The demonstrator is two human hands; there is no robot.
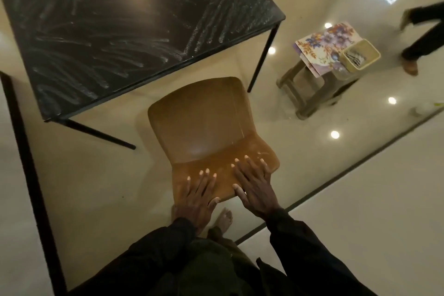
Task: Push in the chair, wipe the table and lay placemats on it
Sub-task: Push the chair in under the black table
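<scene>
A brown plastic chair (201, 122) stands on the floor, its seat a short way out from the near edge of the black table (125, 31). The tabletop is smeared with whitish streaks. My left hand (197, 197) and my right hand (254, 187) both lie on top of the chair's backrest, fingers spread over its front face and thumbs at its rear edge. Floral placemats (322, 48) lie stacked on a low stool (310, 89) to the right of the table.
A beige basket (360, 55) sits on the stool beside the placemats. Another person's legs (418, 41) are at the far right. A white object (422, 109) lies on the glossy tiled floor. My bare foot (224, 220) is behind the chair.
</scene>
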